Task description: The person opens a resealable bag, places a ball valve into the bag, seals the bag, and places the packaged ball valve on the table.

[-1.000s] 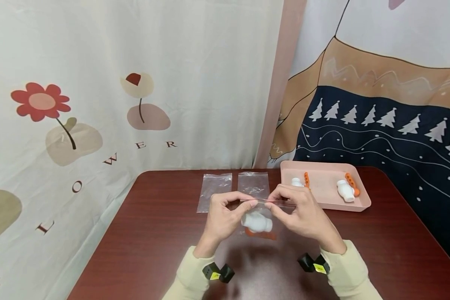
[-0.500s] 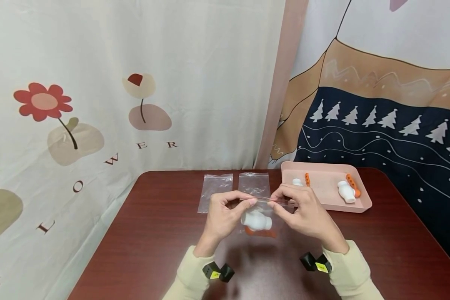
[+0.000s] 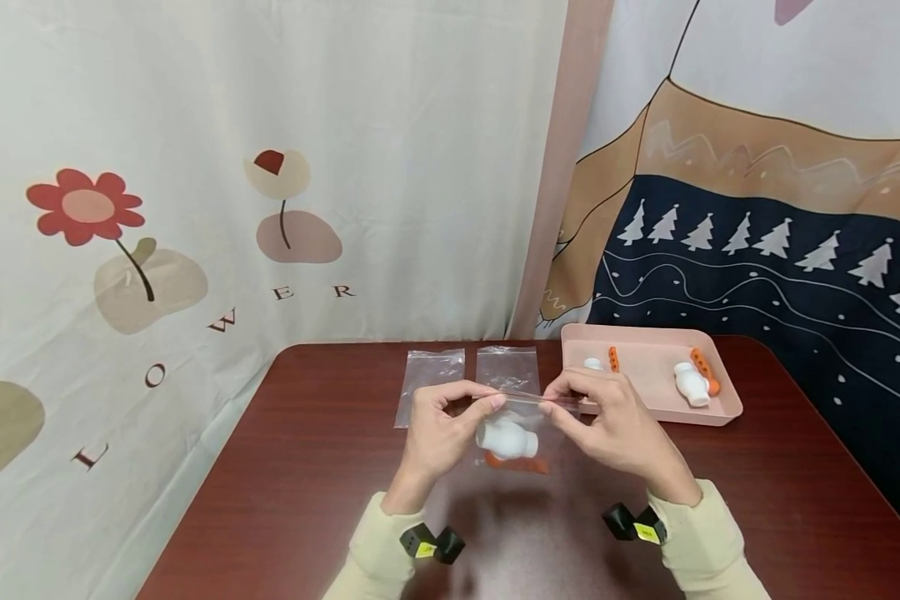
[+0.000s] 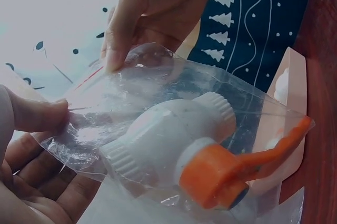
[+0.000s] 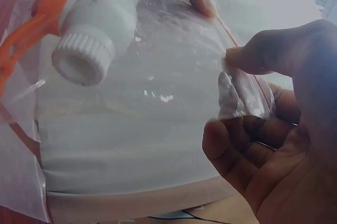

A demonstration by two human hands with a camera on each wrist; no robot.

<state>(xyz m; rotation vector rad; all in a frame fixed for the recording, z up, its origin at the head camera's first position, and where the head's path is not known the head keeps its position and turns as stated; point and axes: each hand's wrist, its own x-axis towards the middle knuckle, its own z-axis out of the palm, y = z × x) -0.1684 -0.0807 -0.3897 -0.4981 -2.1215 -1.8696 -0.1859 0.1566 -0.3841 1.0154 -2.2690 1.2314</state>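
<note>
The scene is backed by a cream flower-print curtain [image 3: 195, 167] on the left & a navy-and-tan tree-print cloth [image 3: 757, 250] on the right, w/ a dark red-brown wooden tabletop [image 3: 307, 467] set in front. A pink rectangular plastic tray [image 3: 723, 406], holding more white/orange parts, is placed at the far right; two empty clear flat plastic bags [image 3: 429, 383] are laid just left of it. Above the tabletop's middle, a clear zip-top plastic bag [image 3: 521, 433] is held up by its top edge, so the white plastic valve with an orange lever handle [image 3: 507, 440] hangs at the bottom inside. The edge is pinched by the left hand [image 3: 438, 433] & the right hand [image 3: 607, 429], each grip clenched on the strip, prob. to press the zip closed.
</note>
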